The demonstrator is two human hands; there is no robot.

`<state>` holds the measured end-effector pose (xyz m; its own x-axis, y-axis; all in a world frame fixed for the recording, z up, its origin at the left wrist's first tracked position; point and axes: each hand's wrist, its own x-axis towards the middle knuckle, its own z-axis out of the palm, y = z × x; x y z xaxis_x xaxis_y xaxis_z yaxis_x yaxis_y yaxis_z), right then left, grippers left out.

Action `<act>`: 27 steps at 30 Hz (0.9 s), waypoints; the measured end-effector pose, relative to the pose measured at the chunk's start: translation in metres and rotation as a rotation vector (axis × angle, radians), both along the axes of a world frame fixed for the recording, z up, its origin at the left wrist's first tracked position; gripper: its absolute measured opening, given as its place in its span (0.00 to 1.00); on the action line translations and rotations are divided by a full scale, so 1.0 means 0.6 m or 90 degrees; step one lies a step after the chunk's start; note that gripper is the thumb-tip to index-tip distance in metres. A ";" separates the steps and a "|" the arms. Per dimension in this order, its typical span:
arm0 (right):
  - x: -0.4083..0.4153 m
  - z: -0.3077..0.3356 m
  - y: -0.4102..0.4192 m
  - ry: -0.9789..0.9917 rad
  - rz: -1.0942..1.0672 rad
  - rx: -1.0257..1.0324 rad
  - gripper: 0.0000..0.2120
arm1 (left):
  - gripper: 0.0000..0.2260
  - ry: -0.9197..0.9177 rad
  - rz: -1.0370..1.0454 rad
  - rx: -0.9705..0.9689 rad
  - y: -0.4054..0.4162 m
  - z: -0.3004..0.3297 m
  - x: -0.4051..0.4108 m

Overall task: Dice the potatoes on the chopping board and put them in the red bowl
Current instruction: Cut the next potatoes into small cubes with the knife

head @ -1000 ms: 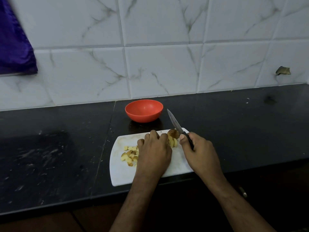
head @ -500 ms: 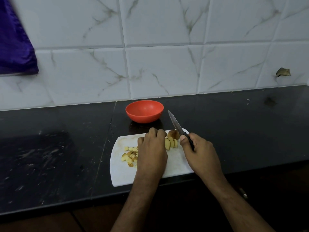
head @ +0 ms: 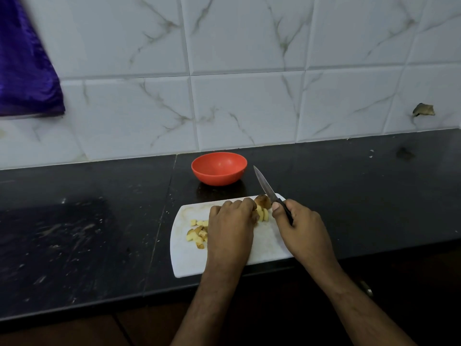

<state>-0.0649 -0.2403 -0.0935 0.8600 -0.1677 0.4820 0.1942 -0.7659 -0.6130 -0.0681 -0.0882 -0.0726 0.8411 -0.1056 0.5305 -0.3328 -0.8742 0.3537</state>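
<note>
Forearms reach in from the near edge, bare and angled toward a white chopping board [head: 189, 260] with rounded corners that lies flat near the front lip of a glossy black stone counter [head: 74, 245], scuffed with pale streaks. The left hand [head: 230, 231] sits knuckles-up on the board, its fingers curled close together and bearing down on potato pieces [head: 262, 213] just past the fingertips: pale yellow slices with a rounded brown-skinned end piece behind them. Left of that hand's fingers lies a loose heap of small diced potato [head: 197, 233], blocky yellow cubes, some edged with brown skin. The right hand [head: 298, 229] wraps a slim black handle, forefinger stretched along the top, gripping a knife [head: 265, 184] whose narrow, pointed steel blade slants up and away from the fingers, its base next to the brown piece. Beyond both sets of fingertips, off the board, a smooth round red bowl [head: 219, 168] stands on the counter. Farther back rise glossy white tiles [head: 249, 96] with grey marble veining, and purple cloth [head: 25, 71] hangs at the far left.
</note>
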 end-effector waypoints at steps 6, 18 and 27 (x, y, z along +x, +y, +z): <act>-0.001 0.003 0.001 0.007 0.001 -0.002 0.19 | 0.06 0.003 -0.015 0.012 0.005 -0.001 0.001; 0.000 0.000 -0.001 -0.014 0.013 -0.001 0.18 | 0.10 0.060 -0.034 0.057 0.005 0.005 -0.010; -0.001 0.001 0.001 -0.008 0.007 -0.015 0.19 | 0.16 0.111 -0.005 0.020 0.012 -0.025 -0.007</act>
